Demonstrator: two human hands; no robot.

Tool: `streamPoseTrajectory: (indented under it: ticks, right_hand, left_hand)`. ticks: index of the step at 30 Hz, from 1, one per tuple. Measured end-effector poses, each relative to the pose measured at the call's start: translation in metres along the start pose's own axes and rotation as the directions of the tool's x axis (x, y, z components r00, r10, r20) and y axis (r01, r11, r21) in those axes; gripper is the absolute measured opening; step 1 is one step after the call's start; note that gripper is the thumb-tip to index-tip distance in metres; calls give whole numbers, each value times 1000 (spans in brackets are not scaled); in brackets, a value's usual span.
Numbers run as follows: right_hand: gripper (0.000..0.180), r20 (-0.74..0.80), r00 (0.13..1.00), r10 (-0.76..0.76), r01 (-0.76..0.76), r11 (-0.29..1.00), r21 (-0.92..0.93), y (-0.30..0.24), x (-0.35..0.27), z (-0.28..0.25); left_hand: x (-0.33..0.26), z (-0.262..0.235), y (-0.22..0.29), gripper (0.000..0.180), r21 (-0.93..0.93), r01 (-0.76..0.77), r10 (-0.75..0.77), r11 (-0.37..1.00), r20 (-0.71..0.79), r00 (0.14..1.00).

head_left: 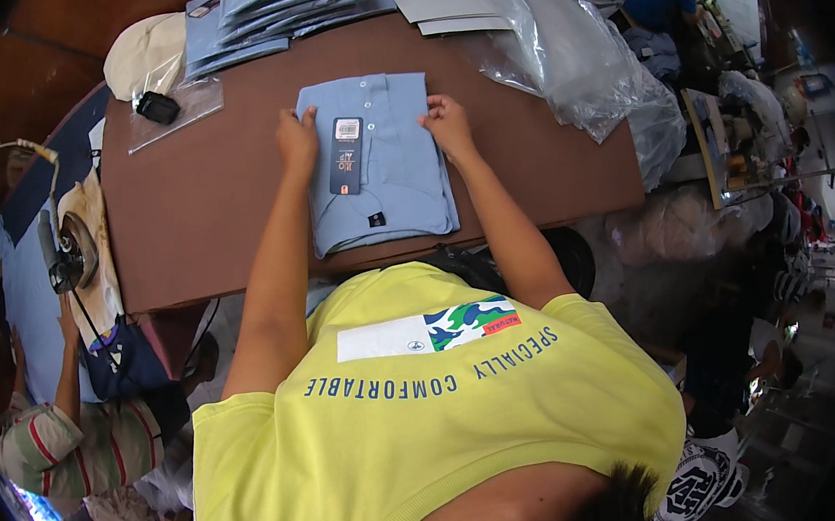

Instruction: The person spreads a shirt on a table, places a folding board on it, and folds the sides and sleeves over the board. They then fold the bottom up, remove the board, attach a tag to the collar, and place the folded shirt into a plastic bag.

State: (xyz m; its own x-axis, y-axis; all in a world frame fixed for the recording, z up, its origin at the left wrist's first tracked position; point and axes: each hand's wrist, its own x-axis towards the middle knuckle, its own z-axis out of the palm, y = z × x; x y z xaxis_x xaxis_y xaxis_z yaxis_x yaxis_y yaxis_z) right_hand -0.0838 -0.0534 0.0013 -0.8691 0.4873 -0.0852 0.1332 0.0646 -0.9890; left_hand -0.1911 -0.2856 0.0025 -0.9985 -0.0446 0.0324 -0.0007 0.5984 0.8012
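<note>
Left hand (298, 139) and right hand (447, 125) pinched a folded shirt (402, 151) by the table's (201, 201) near edge, apparently squaring it; the next adjustment needed evenness.

Moderate, even light covered the brown table (550, 172), the folded blue shirt (407, 151) and the yellow T-shirt (514, 427), all of which were sharp enough to show their surfaces, while pale glare streaked the clear plastic bags (569, 55). Overexposed bluish-white patches marked the lower-left rim, smaller bright spots showed at the right, and the right background was dim and soft. Fisheye distortion bowed the table's edges and stretched peripheral detail, with black vignetting filling the corners.
</note>
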Motion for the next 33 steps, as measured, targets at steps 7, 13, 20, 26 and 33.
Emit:
streamPoseTrajectory:
  ticks: [7,13,20,26,33]
  right_hand:
    - [34,39,995,-93,101,904,-416,-9,21,-30]
    - [22,66,698,-713,269,176,-947,-34,59,-89]
    - [19,-68,993,-97,21,709,-705,-49,84,-145]
    - [30,-319,868,-381,-106,485,-868,-14,109,-207]
    - [18,-418,900,-127,-150,808,-569,30,117,-256]
  left_hand:
    - [-19,-24,41,44,257,-196,207,946,-16,978]
    - [-27,1,21,43,380,-422,418,823,98,903]
    - [-26,-4,60,33,279,-567,593,775,-12,805]
    - [-49,30,120,32,77,-716,713,693,73,698]
    - [-88,89,154,33,-22,-771,759,636,194,621]
